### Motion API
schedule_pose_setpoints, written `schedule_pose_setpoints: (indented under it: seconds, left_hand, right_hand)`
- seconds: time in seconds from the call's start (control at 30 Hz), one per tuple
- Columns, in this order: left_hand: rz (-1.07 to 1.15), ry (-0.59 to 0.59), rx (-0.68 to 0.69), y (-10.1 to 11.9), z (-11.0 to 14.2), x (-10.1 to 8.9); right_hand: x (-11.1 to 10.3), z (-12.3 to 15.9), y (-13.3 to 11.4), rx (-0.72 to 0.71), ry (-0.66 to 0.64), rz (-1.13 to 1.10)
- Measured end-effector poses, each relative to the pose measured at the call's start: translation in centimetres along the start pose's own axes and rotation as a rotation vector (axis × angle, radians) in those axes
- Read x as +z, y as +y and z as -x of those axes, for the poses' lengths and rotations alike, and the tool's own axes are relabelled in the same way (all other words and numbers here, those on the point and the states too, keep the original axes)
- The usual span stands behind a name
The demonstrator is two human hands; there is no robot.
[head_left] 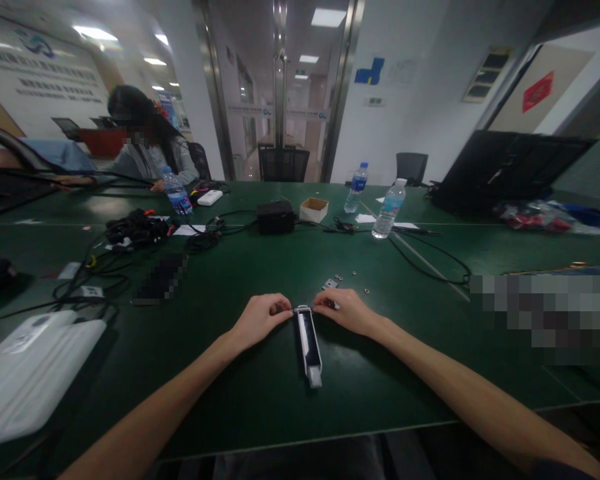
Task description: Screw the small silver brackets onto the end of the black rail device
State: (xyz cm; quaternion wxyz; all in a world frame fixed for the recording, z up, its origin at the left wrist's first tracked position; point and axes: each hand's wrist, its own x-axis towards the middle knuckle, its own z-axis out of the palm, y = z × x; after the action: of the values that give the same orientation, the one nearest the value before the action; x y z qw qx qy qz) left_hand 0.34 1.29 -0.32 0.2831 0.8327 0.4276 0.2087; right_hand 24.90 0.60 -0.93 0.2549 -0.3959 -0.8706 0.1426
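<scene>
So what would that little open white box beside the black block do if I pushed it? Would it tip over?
Probably not: the little open white box sits low on a broad, flat bottom, so it would likely slide. Its walls look thin, so I'd guess it's light and may bend if squeezed. Its flat sides shouldn't let it roll.

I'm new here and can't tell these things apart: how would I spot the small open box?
Look at the green table, then across to its far part. Find the black block there; the small open box is just to its right. Pale outside and brownish inside, it shows an open top, unlike the dark block or the tall clear bottle farther right.
</scene>
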Motion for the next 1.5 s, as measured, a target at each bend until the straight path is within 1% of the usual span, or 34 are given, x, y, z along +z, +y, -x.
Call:
schedule_pose_setpoints:
  seconds: [0.17, 0.33, 0.43, 0.53, 0.63, 0.73, 0.87, 1.03, 1.13, 1.27, 1.5]
  left_hand:
    - [-0.030, -0.005, 0.028, 0.1, 0.0, 0.5]
    - [-0.014, 0.032, 0.035, 0.0, -0.1, 0.8]
    - [-0.009, 0.078, 0.048, -0.1, -0.1, 0.9]
    - [-0.051, 0.132, 0.070, 0.2, 0.1, 0.8]
    - [-0.103, 0.130, 0.131, 0.7, 0.3, 0.8]
    - [-0.157, 0.145, 0.224, 1.1, 0.6, 1.1]
    - [-0.221, 0.164, 0.335, 1.2, 0.8, 1.5]
    - [-0.265, 0.166, 0.416, 1.0, 0.8, 1.6]
    - [-0.287, 0.151, 0.433, 1.1, 0.8, 1.6]
    - [-0.288, 0.136, 0.420, 1.2, 0.8, 1.4]
    - [-0.294, 0.140, 0.408, 1.2, 0.8, 1.4]
  right_hand:
    - [0.0, -0.1, -0.1, -0.004, 0.011, -0.008]
    - [0.0, 0.0, 0.0, -0.007, 0.004, -0.005]
    - [0.0, 0.0, 0.0, -0.035, 0.030, 0.002]
    - [0.1, 0.0, -0.4, -0.095, 0.084, -0.006]
    - [0.3, 0.1, -1.0, -0.154, 0.111, -0.022]
    - [0.6, 0.1, -1.8, -0.176, 0.103, -0.045]
    - [1.3, 0.3, -2.5, -0.123, 0.081, -0.139]
    - [1.8, 0.3, -2.7, -0.056, 0.101, -0.224]
    - [1.8, 0.3, -2.7, -0.044, 0.097, -0.235]
    - [1.7, 0.3, -2.9, -0.043, 0.095, -0.234]
    - [1.8, 0.3, -2.7, -0.081, 0.123, -0.214]
